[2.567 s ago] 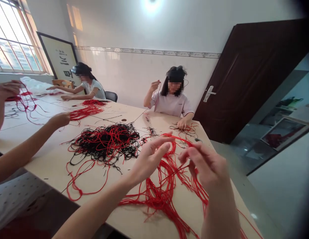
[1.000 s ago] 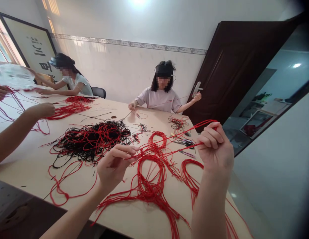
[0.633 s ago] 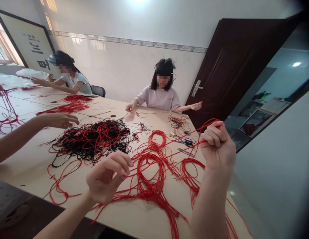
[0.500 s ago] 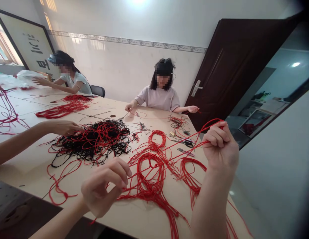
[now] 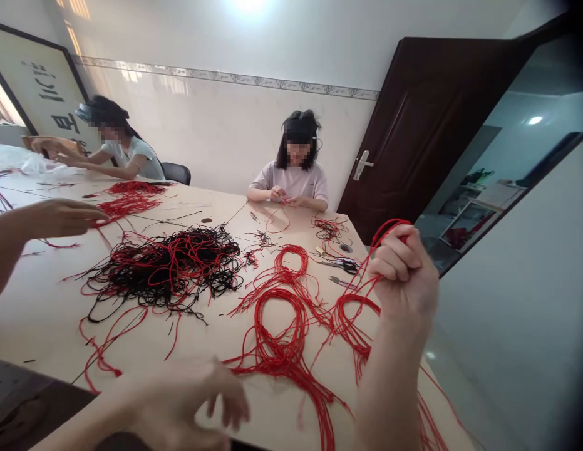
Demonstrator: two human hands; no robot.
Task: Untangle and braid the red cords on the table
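My right hand is raised over the table's right side, its fingers wrapped round a looped red cord. Strands of that cord hang down from the fist toward the table. Low in the view, my left hand is blurred by motion, with thumb and fingers apart and nothing visible between them. Just beyond it lies a coiled bundle of red cords with a long tail. A second red bundle lies farther back, and a third bundle is partly hidden behind my right forearm.
A tangled heap of black and red cords covers the table's middle left. Black scissors and small thread snips lie right of centre. A co-worker's hand reaches in from the left; two people sit across the table.
My left hand has let go of the red cord and dropped down, its fingers spreading. The cord stretched between my hands now hangs from my right. The co-worker's hand has moved left from the heap.
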